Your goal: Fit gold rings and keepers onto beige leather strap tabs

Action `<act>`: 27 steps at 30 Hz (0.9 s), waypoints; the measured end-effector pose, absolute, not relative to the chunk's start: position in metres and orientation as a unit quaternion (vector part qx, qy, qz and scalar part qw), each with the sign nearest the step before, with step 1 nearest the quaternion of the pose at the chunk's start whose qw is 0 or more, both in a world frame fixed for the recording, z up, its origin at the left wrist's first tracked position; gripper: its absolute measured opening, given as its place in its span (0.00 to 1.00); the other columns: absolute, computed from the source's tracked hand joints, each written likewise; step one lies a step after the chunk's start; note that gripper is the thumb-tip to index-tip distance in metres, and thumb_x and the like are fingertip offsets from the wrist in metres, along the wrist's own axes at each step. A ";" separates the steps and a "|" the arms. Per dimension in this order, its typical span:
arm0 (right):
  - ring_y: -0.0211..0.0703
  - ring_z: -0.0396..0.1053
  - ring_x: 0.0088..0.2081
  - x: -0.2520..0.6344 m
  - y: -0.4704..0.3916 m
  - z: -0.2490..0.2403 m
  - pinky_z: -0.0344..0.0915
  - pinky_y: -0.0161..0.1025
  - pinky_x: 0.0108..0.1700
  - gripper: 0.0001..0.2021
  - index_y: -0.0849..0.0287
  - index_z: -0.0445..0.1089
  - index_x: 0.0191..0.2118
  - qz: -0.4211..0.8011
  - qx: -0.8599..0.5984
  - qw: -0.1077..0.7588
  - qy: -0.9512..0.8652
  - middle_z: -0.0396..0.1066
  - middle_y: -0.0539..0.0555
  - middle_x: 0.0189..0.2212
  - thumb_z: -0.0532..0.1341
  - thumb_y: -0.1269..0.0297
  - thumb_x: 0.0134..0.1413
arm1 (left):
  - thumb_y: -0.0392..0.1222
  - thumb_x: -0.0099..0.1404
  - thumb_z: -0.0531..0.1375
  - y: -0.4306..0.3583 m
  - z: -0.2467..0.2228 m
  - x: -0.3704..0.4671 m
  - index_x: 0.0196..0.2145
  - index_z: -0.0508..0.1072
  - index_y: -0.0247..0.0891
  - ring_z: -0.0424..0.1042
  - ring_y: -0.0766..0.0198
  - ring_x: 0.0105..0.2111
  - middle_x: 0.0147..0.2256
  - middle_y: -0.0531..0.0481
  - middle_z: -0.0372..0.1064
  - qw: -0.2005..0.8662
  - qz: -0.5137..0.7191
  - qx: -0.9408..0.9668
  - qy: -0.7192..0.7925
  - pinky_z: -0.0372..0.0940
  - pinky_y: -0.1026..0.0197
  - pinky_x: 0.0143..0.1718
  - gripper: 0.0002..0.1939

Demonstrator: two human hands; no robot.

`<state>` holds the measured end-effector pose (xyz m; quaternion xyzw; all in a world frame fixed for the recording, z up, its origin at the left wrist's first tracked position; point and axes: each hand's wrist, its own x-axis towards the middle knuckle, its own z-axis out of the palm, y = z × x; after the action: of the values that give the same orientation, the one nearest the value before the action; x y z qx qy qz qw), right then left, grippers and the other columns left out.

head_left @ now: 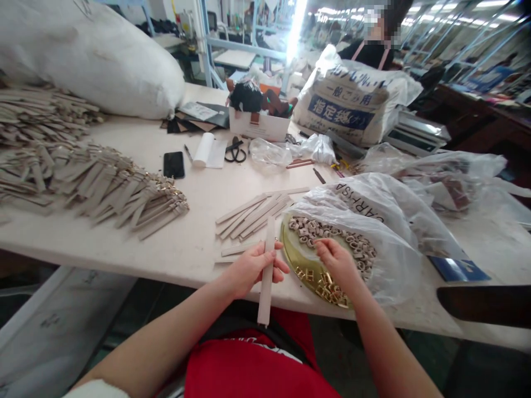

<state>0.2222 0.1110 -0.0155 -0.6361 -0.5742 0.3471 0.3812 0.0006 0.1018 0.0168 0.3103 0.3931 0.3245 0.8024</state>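
My left hand (258, 264) is closed around a flat beige strap (266, 296), which stands nearly upright in the picture and hangs past the table's front edge. A small gold piece shows by the fingers. My right hand (335, 260) reaches over a round yellow-green tray (290, 249), thumb and fingers pinched together at the edge of a heap of small beige strap loops (357, 243). Whatever is between those fingertips is too small to make out. Gold buckles (327, 290) lie in the near part of the tray. More loose straps (253, 213) are spread just beyond my left hand.
Straps with gold buckles (112, 188) are piled at left, below a big white sack (103, 61). A phone (173, 165), black scissors (235, 150) and a white box (259, 124) stand farther back. Plastic bags (390, 215) cover the tray's right side. A person (373, 52) is behind.
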 end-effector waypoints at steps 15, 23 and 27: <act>0.46 0.68 0.31 0.267 0.155 -0.047 0.55 0.37 0.31 0.11 0.61 0.66 0.39 0.081 -0.777 0.049 -0.622 0.71 0.56 0.29 0.54 0.64 0.50 | 0.34 0.56 0.53 0.092 0.013 0.000 0.39 0.65 0.33 0.69 0.69 0.26 0.33 0.46 0.70 0.834 0.280 0.271 0.390 0.63 0.66 0.28 0.11; 0.43 0.66 0.31 0.256 0.129 -0.035 0.61 0.40 0.37 0.14 0.61 0.67 0.38 0.281 -0.704 0.351 -0.550 0.71 0.54 0.31 0.59 0.59 0.46 | 0.42 0.60 0.49 0.086 0.009 -0.002 0.44 0.61 0.35 0.56 0.75 0.13 0.21 0.54 0.66 0.827 0.264 0.325 0.376 0.48 0.71 0.14 0.15; 0.35 0.65 0.26 0.224 0.113 -0.020 0.63 0.36 0.34 0.15 0.59 0.67 0.31 0.506 -0.608 0.471 -0.391 0.69 0.48 0.26 0.66 0.56 0.38 | 0.48 0.62 0.47 0.085 0.007 0.004 0.39 0.63 0.35 0.59 0.74 0.15 0.22 0.54 0.65 0.766 0.233 0.446 0.401 0.52 0.71 0.17 0.15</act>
<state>0.2243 0.1132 -0.0203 -0.6076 -0.3908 0.5059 0.4713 0.0042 0.0845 0.0072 0.4459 0.4006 0.2334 0.7657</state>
